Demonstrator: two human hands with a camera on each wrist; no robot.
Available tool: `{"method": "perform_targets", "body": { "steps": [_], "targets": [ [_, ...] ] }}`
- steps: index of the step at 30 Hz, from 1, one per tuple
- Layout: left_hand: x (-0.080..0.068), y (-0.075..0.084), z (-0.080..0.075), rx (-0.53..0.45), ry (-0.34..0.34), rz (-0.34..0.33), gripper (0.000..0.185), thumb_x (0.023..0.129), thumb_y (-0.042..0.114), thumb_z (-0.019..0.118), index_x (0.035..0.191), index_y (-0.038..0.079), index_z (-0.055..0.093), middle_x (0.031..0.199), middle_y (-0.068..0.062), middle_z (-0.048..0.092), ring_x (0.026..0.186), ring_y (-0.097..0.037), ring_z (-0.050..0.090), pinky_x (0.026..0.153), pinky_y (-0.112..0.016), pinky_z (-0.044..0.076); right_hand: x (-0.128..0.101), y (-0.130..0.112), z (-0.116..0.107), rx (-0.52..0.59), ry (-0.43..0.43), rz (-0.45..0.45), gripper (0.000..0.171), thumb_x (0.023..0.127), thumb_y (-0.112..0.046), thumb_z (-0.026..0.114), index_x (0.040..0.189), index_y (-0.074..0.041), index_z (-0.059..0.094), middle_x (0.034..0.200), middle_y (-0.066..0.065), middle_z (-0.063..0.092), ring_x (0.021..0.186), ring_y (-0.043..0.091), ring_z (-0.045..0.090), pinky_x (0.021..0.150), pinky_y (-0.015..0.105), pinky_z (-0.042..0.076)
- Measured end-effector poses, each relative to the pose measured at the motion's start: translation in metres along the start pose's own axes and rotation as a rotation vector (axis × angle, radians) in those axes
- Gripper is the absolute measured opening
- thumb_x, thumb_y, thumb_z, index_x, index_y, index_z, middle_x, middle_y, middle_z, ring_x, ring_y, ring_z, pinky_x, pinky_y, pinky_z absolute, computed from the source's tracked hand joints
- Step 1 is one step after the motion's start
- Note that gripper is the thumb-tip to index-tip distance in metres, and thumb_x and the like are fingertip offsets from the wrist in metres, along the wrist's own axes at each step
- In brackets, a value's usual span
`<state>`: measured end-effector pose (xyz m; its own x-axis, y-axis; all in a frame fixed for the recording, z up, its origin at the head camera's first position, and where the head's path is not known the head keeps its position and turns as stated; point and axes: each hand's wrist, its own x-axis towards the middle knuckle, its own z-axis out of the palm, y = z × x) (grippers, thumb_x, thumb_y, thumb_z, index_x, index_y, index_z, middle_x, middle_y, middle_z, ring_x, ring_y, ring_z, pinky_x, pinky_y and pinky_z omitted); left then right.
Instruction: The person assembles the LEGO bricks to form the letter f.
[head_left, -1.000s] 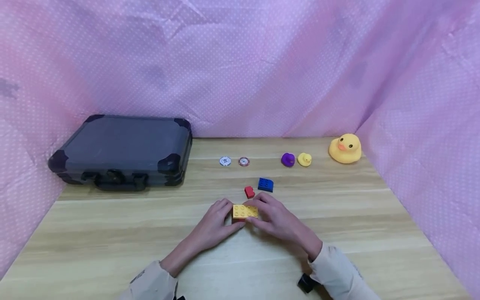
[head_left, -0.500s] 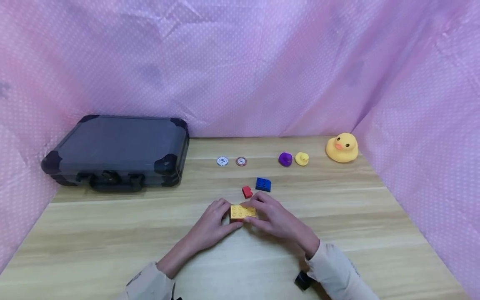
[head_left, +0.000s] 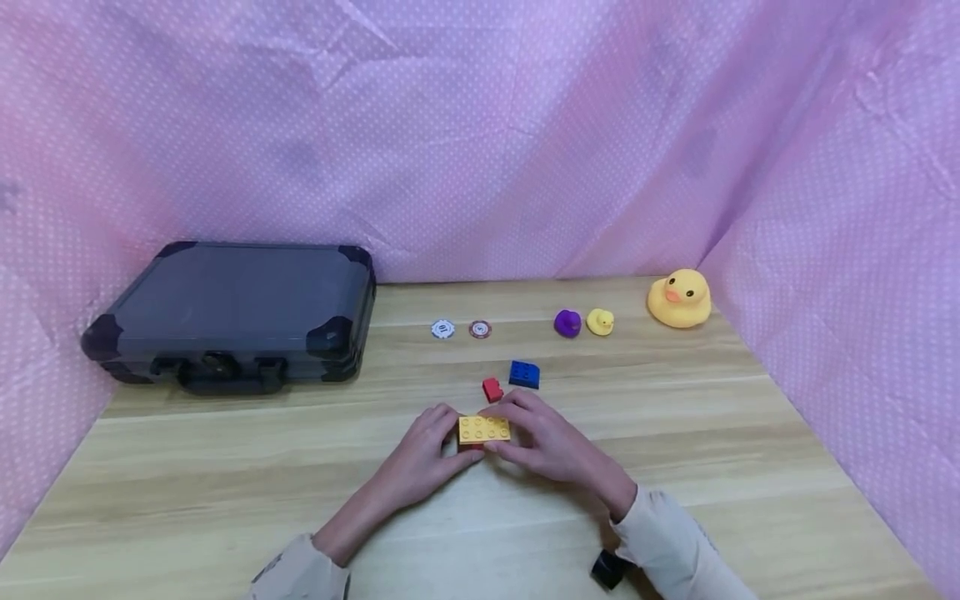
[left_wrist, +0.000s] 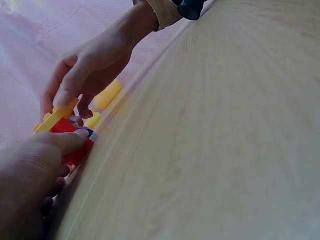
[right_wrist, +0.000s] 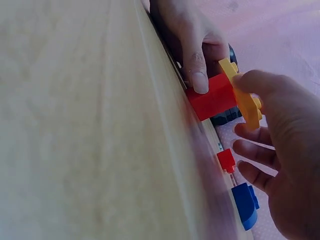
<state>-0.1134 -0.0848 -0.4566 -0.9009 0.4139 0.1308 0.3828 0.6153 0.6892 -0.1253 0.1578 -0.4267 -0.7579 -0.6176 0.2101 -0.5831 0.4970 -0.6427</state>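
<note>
My right hand (head_left: 551,442) pinches a flat yellow building brick (head_left: 484,429) between thumb and fingers. Below that brick stand red building bricks (right_wrist: 212,97), seemingly two stacked, on the table. My left hand (head_left: 420,457) grips the red bricks low down, its thumb (right_wrist: 200,82) lying along their near side. In the right wrist view the yellow brick sits at the red top and overhangs it; whether it is fully pressed on, I cannot tell. A small red brick (head_left: 492,389) and a blue brick (head_left: 524,374) lie just beyond my hands.
At the back left lies a dark grey case (head_left: 232,304). A white chip (head_left: 443,329) and a red-rimmed chip (head_left: 480,329) lie behind the bricks. Further right are a purple duck (head_left: 567,323), a small yellow duck (head_left: 600,322) and a large yellow duck (head_left: 679,298). Pink sheeting (head_left: 465,142) surrounds the table.
The head view has shifted slightly, so everything sits a little further left. Both hands keep their hold on the bricks, with hardly any movement between them.
</note>
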Motion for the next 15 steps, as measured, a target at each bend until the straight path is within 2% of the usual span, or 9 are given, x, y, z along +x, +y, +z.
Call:
{"method": "perform_targets", "body": {
  "steps": [3,6,11,15],
  "targets": [
    [0.001,0.001,0.001,-0.001,0.004,0.005,0.035,0.092,0.038,0.08,0.115,0.016,0.067,0.108,0.009,0.056,0.096,-0.012,0.05,0.084,-0.035,0.047,0.0,0.002,-0.002,0.016,0.04,-0.006,0.038,0.098,-0.037,0.074,0.13,-0.017,0.069,0.125,-0.006,0.057,0.111,0.014,0.053,0.095,0.043,0.05],
    [0.002,0.001,0.001,-0.001,0.007,0.008,0.035,0.092,0.038,0.08,0.114,0.015,0.067,0.108,0.009,0.056,0.096,-0.011,0.051,0.083,-0.035,0.047,0.001,0.007,-0.007,0.001,0.095,-0.02,0.034,0.1,-0.032,0.071,0.128,-0.012,0.07,0.124,-0.003,0.059,0.111,0.016,0.056,0.094,0.045,0.051],
    [0.002,0.002,0.002,-0.005,0.011,0.018,0.034,0.091,0.036,0.081,0.113,0.014,0.067,0.105,0.009,0.056,0.093,-0.011,0.05,0.08,-0.033,0.046,0.004,0.021,-0.016,-0.05,0.182,-0.051,0.025,0.099,-0.017,0.071,0.123,-0.007,0.071,0.119,0.003,0.062,0.11,0.019,0.059,0.092,0.045,0.052],
    [0.0,0.001,0.002,0.012,0.028,0.019,0.034,0.09,0.035,0.082,0.112,0.014,0.067,0.104,0.009,0.056,0.092,-0.011,0.049,0.079,-0.033,0.045,0.01,0.031,-0.02,-0.097,0.216,-0.068,0.026,0.096,-0.016,0.075,0.12,-0.005,0.071,0.12,0.004,0.063,0.113,0.021,0.058,0.096,0.044,0.051]
  ]
}}
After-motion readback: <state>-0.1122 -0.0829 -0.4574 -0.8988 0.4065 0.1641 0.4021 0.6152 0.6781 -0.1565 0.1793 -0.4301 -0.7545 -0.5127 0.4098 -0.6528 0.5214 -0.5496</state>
